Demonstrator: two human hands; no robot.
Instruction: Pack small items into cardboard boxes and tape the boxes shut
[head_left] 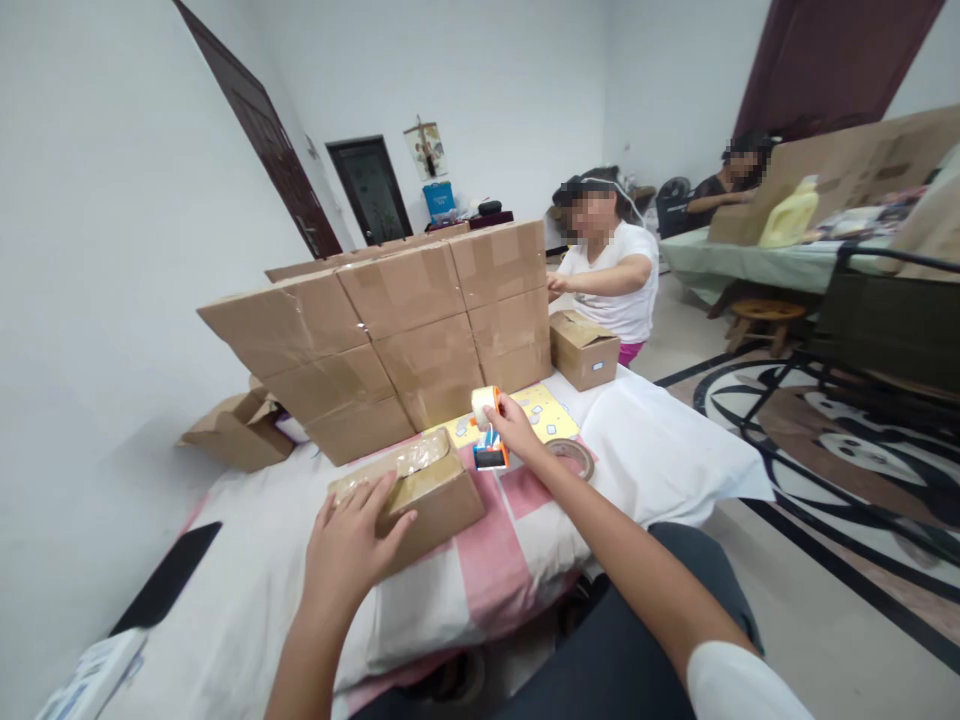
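Observation:
A cardboard box [439, 505] with clear packing tape across its top lies on the cloth-covered table in front of me. On its left part rests my left hand [356, 525], fingers spread over the top. My right hand [514, 425] is closed around a tape dispenser [491, 455] with orange and blue parts and a pale roll of tape. The dispenser is held just right of the box's far corner, apart from it as far as I can see. Beside my right forearm lies a roll of brown tape [570, 458], partly hidden by the arm.
A wall of stacked cardboard boxes [420, 345] stands behind the work spot. A smaller box [585, 352] sits at its right, and an open box [244, 430] at its left. Across the table, a person in a white shirt [619, 280] reaches behind the stack. A black flat object [169, 575] lies left.

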